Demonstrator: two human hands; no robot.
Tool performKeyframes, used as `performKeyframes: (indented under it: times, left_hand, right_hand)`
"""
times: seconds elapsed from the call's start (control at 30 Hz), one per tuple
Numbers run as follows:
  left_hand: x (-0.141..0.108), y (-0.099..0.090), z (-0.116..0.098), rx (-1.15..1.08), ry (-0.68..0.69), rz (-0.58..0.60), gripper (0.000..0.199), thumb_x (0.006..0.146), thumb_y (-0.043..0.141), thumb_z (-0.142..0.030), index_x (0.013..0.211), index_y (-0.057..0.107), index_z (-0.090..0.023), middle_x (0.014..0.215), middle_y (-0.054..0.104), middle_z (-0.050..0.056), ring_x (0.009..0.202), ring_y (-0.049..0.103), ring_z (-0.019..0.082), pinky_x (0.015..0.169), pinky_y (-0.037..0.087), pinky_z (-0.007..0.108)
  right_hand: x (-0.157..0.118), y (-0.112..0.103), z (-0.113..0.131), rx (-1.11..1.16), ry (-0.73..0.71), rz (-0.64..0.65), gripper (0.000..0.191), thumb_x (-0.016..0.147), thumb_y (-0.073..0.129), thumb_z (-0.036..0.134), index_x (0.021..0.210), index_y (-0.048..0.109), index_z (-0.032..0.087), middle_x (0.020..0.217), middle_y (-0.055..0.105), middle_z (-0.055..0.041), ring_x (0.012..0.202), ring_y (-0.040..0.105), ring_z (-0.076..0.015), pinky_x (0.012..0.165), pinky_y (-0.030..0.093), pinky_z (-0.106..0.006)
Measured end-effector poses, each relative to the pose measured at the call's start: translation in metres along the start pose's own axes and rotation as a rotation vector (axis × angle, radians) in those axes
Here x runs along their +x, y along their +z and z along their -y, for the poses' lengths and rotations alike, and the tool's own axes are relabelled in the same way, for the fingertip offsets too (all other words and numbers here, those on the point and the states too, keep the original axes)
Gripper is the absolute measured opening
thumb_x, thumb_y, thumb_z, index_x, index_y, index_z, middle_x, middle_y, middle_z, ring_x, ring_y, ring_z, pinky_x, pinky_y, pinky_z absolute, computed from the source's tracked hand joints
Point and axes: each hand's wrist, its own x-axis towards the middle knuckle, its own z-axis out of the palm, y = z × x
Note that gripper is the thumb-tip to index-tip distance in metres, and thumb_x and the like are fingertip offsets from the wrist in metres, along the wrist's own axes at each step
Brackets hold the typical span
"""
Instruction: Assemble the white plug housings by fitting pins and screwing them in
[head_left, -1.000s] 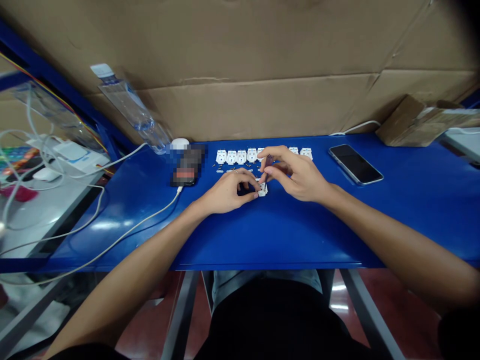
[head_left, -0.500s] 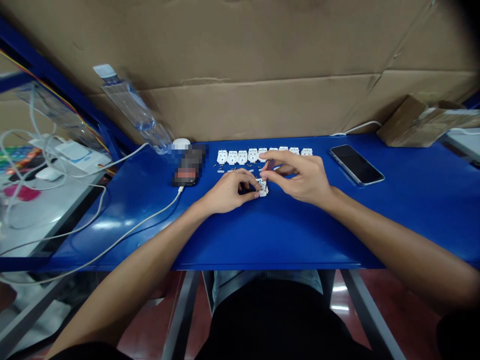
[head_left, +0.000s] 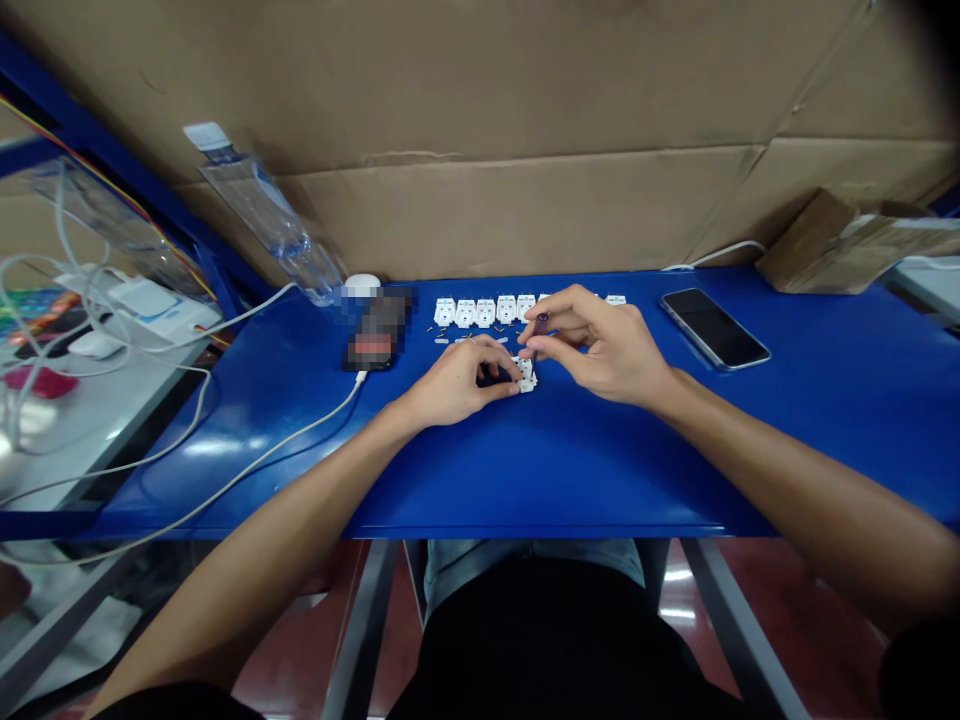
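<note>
Spreads wide as a glossy blue surface (head_left: 540,470), bearing a row of white plastic housings (head_left: 486,312) near the back, small metal pins (head_left: 440,331) and pale strips (head_left: 442,341) just in front, then a separate white housing (head_left: 527,376). Holds a smartphone (head_left: 714,328) and cardboard box (head_left: 814,245) towards the right; towards the left, a tilted clear bottle (head_left: 289,243), round white object (head_left: 363,284) and pixelated dark device (head_left: 381,330) with white cable (head_left: 300,428) attached.

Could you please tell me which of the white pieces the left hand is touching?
The lone white piece, set nearer the person than the row behind it.
</note>
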Motion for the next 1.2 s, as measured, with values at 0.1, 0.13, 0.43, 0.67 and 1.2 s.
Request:
performKeyframes:
  times: [0.1,0.13,0.43,0.67,1.2]
  left_hand:
    - [0.000,0.000,-0.001,-0.017,-0.004,0.005,0.012,0.099,0.085,-0.031,0.109,0.088,-0.026,0.114,0.081,0.008,0.107,0.074,0.024,0.088,0.058,0.038]
    - [0.000,-0.001,-0.001,-0.021,-0.005,0.006,0.012,0.099,0.084,-0.031,0.109,0.088,-0.026,0.115,0.081,0.008,0.106,0.074,0.024,0.088,0.059,0.038]
    - [0.000,-0.001,-0.003,-0.029,0.004,-0.009,0.012,0.098,0.083,-0.030,0.107,0.088,-0.025,0.114,0.081,0.007,0.097,0.072,0.021,0.086,0.058,0.038]
    - [0.000,0.001,0.000,0.004,0.002,-0.003,0.014,0.099,0.085,-0.031,0.111,0.089,-0.026,0.114,0.081,0.007,0.107,0.073,0.024,0.094,0.058,0.041]
    - [-0.003,0.000,-0.006,0.014,0.021,0.002,0.012,0.100,0.082,-0.031,0.110,0.086,-0.025,0.117,0.082,0.008,0.105,0.075,0.024,0.094,0.062,0.041]
  right_hand:
    - [-0.001,0.002,0.004,-0.073,-0.003,-0.081,0.028,0.104,0.081,0.045,0.124,0.074,0.027,0.104,0.089,-0.0039,0.093,0.091,-0.0260,0.061,0.066,-0.028]
    - [-0.001,0.003,0.004,-0.100,-0.004,-0.103,0.028,0.103,0.082,0.044,0.123,0.075,0.027,0.102,0.089,-0.0040,0.094,0.091,-0.0270,0.058,0.065,-0.027]
    - [0.003,-0.002,-0.002,-0.184,-0.185,0.058,0.032,0.116,0.061,0.036,0.146,0.069,0.028,0.137,0.085,-0.0077,0.123,0.086,-0.0264,0.108,0.071,-0.045]
    - [0.004,-0.007,0.006,0.029,0.042,0.122,0.026,0.114,0.069,0.047,0.125,0.061,0.025,0.118,0.089,-0.0071,0.094,0.088,-0.0226,0.080,0.069,-0.036]
    - [-0.001,0.005,-0.007,0.094,0.026,-0.053,0.029,0.108,0.076,0.048,0.125,0.063,0.028,0.122,0.086,-0.0063,0.105,0.090,-0.0251,0.087,0.077,-0.039]
